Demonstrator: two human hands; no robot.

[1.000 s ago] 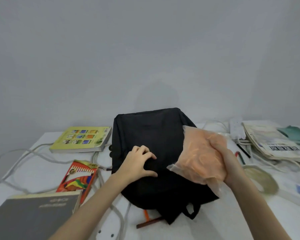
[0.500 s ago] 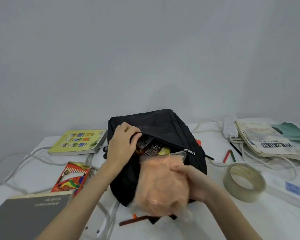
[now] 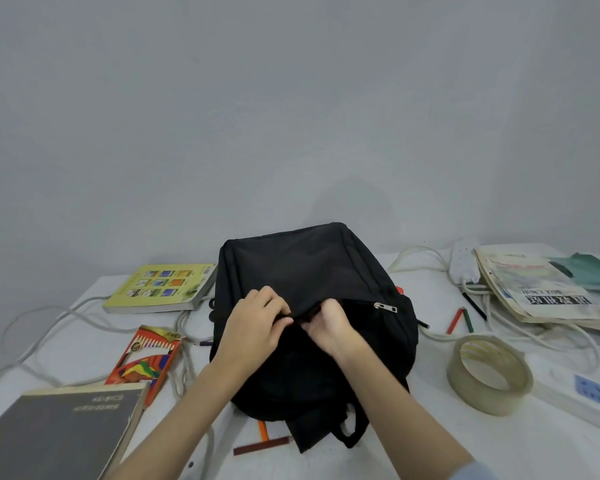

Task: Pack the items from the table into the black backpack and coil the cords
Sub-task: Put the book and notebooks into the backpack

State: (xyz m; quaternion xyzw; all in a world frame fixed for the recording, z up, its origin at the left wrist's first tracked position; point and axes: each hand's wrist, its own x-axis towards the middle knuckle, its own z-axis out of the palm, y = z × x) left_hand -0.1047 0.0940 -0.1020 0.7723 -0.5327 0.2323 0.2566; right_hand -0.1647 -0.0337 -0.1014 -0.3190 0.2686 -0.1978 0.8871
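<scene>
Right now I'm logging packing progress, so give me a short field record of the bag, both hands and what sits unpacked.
backpack: black backpack on white table, front pocket edge gripped by both hands
left hand: left hand, fingers curled on pocket fabric
right hand: right hand, fingers pinching pocket edge
zipper pull: zipper pull, at pocket's right end
unpacked: yellow book, colored pencil box, tape roll, newspapers
cords: white cords uncoiled
</scene>
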